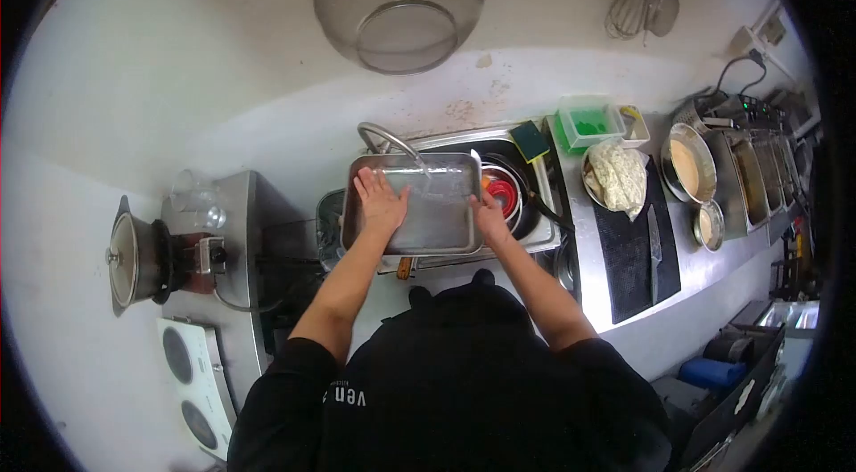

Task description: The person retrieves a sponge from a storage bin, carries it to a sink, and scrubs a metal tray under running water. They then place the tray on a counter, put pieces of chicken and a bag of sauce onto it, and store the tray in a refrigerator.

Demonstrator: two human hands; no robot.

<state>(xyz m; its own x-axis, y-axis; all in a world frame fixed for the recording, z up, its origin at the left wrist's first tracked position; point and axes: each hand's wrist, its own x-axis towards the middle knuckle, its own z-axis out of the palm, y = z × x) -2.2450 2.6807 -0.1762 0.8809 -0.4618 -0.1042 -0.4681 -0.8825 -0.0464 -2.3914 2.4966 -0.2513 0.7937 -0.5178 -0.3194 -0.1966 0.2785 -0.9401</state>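
Note:
A rectangular steel tray (441,222) lies over the sink (544,236) beneath the curved faucet (385,139), and water runs into it. My left hand (382,203) lies flat inside the tray on its left side, fingers spread. My right hand (489,215) grips the tray's right rim. Beside that rim, a red bowl (505,193) sits down in the sink.
A sponge (530,140) and a green container (590,124) sit behind the sink. To the right are a bowl of pale dough-like food (617,176), a knife (655,242) on a black mat, and steel bowls. A pot (125,258) and a hotplate (192,374) stand left.

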